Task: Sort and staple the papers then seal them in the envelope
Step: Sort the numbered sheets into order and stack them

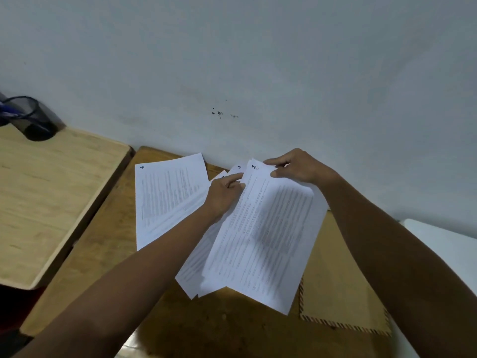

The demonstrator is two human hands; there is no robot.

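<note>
Several printed white sheets with handwritten numbers in their top corners lie on a brown wooden table (108,241). One sheet (167,197) lies apart at the left. My right hand (296,166) pinches the top edge of the uppermost sheet (265,236) of the fanned stack and lifts it slightly. My left hand (224,192) grips the left edge of the sheets underneath, its index finger pointing between them. A brown envelope (340,288) with a striped border lies flat under the stack's right side. No stapler shows.
A lighter wooden table (46,197) stands at the left with a black mesh pen holder (31,120) at its back. A pale wall runs right behind the papers. A white surface (444,244) shows at the right edge.
</note>
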